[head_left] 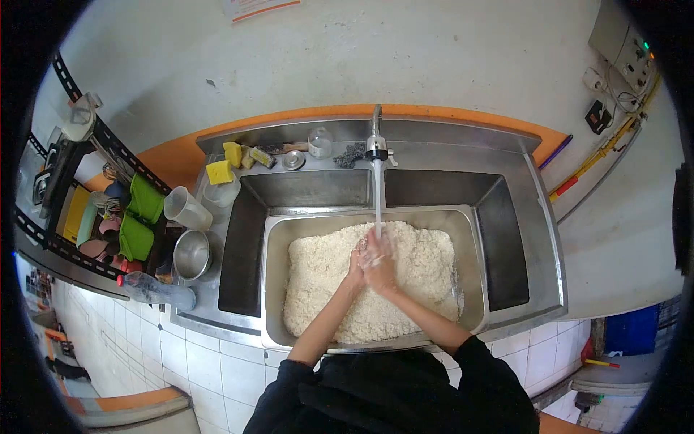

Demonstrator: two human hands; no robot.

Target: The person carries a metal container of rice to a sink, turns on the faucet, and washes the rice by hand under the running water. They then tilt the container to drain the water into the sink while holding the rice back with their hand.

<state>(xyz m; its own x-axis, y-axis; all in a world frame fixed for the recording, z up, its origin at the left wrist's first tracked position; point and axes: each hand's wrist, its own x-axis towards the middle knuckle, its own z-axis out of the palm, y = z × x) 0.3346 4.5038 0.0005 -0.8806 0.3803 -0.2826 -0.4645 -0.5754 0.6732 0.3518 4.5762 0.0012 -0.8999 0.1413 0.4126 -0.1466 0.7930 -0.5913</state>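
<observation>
Under the stream from the tap [377,148], my left hand [356,265] and my right hand [381,269] are pressed together. Water runs over both, and motion smears the right fingers. The left fingers are mostly hidden behind the right hand, with white bits on the skin. Beneath them, a large rectangular steel pan [269,289] rests across the double sink, filled with clumpy white grains [325,289] that look like rice. No held object shows between the hands.
Sink basins [504,249] show around the pan. Yellow sponges [220,171], a glass jar [319,142] and a dark scrubber [350,155] line the back ledge. Leftward are a plastic jug [187,208], a steel bowl [192,254], a plastic bottle [157,291] and a shelf [116,148].
</observation>
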